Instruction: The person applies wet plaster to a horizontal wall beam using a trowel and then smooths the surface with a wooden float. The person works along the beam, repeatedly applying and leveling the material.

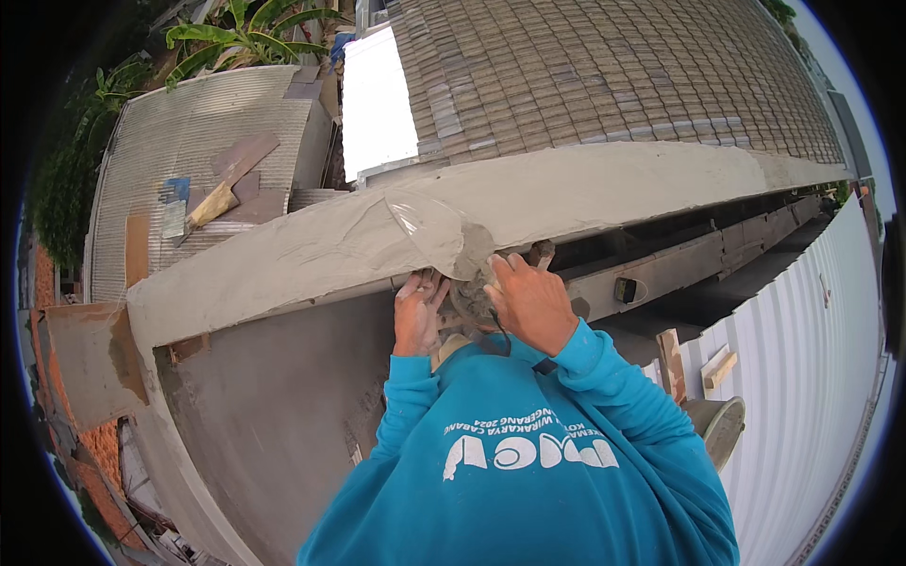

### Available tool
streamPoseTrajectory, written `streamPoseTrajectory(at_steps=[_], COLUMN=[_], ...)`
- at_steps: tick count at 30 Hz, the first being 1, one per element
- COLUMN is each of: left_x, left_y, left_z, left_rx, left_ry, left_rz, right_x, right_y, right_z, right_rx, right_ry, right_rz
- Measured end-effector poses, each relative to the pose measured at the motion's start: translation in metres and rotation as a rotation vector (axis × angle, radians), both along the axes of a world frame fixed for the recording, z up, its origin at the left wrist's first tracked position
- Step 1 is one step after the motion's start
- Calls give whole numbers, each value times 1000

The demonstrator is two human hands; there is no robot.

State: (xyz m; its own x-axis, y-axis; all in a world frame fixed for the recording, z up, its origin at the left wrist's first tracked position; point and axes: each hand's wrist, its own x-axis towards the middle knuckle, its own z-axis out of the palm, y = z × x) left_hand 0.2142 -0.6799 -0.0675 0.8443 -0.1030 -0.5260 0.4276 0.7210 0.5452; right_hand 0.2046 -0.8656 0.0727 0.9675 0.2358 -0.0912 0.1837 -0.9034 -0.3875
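Observation:
My right hand (535,300) is closed round a cement-smeared trowel, whose wooden handle end (542,253) pokes out above the knuckles. Below and left of it, grey mortar (469,300) sits between my hands, partly hidden. My left hand (418,313) has its fingers bent at the lower edge of the plastered concrete ledge (585,189); what they grip, if anything, is hidden. Just above those fingers, a clear, shiny sheet-like piece (423,226) lies against the ledge face. Darker wet mortar (477,247) is spread beside it.
Beyond the ledge rises a tiled roof (604,75). A corrugated roof (160,141) with loose boards (243,165) lies at far left. White metal sheeting (802,358), a wood block (720,370) and a round container (722,434) are at right. A small dark object (625,290) rests on the beam.

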Motion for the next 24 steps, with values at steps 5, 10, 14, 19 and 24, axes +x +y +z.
streamPoseTrajectory(at_steps=[5, 10, 14, 19, 24], left_x=[2, 3, 5, 7, 9], left_y=[1, 9, 1, 12, 12], left_z=[0, -9, 10, -2, 0], left_rx=[22, 5, 78, 103, 113], left_ry=[-2, 13, 63, -13, 32], left_rz=[-30, -54, -41, -145, -124], right_x=[-17, -43, -49, -37, -31], right_y=[-111, -236, -296, -277, -185], right_z=[-4, -16, -18, -14, -18], right_rx=[-157, -373, -412, -166, 9], right_ry=[-115, -294, -283, -60, -64], right_rz=[-229, -471, -714, -847, -531])
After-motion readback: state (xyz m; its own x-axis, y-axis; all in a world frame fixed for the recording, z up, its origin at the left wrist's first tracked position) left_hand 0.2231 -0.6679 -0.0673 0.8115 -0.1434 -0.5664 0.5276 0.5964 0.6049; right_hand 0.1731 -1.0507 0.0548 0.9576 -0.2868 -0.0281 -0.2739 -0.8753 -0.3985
